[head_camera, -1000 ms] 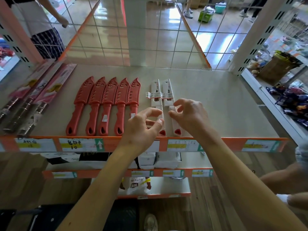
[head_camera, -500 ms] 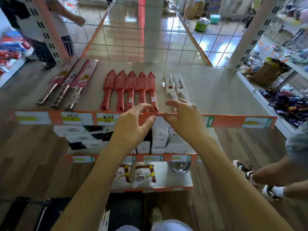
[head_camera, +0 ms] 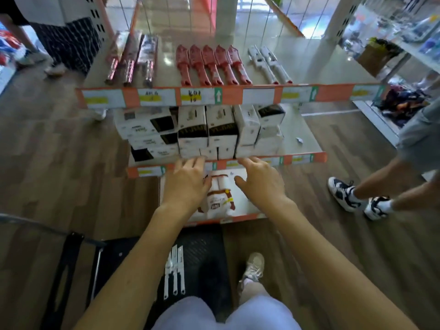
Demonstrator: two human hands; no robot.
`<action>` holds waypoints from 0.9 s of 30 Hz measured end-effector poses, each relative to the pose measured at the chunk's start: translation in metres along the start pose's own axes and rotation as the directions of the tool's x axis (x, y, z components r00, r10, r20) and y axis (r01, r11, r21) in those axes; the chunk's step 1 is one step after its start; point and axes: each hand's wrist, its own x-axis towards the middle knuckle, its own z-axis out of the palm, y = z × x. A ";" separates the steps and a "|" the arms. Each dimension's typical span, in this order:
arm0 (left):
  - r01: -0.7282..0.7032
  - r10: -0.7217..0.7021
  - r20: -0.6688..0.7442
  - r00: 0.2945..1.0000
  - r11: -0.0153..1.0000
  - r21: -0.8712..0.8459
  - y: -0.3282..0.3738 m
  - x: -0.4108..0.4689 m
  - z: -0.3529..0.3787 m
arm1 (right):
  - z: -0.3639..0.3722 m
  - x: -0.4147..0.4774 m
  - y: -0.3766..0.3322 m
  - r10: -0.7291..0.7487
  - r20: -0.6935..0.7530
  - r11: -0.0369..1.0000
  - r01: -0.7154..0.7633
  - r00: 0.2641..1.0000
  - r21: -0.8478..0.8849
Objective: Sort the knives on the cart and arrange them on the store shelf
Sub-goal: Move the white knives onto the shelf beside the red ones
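Several red sheathed knives (head_camera: 212, 65) lie side by side on the top shelf (head_camera: 309, 67), with two white knives (head_camera: 270, 64) to their right and three packaged steel-handled knives (head_camera: 132, 60) to their left. Three white knives (head_camera: 175, 272) lie on the black cart (head_camera: 204, 253) below me. My left hand (head_camera: 187, 184) and my right hand (head_camera: 260, 182) hover empty, fingers relaxed, in front of the lower shelves, well below the top shelf.
White and black boxes (head_camera: 197, 129) fill the middle shelf, and packaged goods (head_camera: 220, 198) sit on the lowest one. A person's legs and sneakers (head_camera: 352, 196) stand at the right. Another person (head_camera: 59, 32) stands at the far left. More shelving (head_camera: 404, 55) runs along the right.
Both hands let go of the white knives on the top shelf and drew back downward. My view tilted down, bringing the cart with its white knives into sight.
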 end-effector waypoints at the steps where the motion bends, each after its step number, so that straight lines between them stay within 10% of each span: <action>1: -0.006 0.006 0.022 1.000 1.000 0.011 -0.004 -0.007 0.006 | 0.009 -0.008 -0.002 0.013 0.019 1.000 -0.013 1.000 -0.004; 7: -0.045 0.037 0.150 0.988 0.998 0.050 -0.033 -0.046 0.049 | 0.059 -0.045 -0.008 0.047 0.237 0.998 -0.040 0.970 -0.038; 27: 0.174 -0.200 0.265 0.943 0.977 0.120 -0.032 -0.236 0.096 | 0.122 -0.214 -0.013 -0.070 0.214 0.995 0.053 0.974 0.084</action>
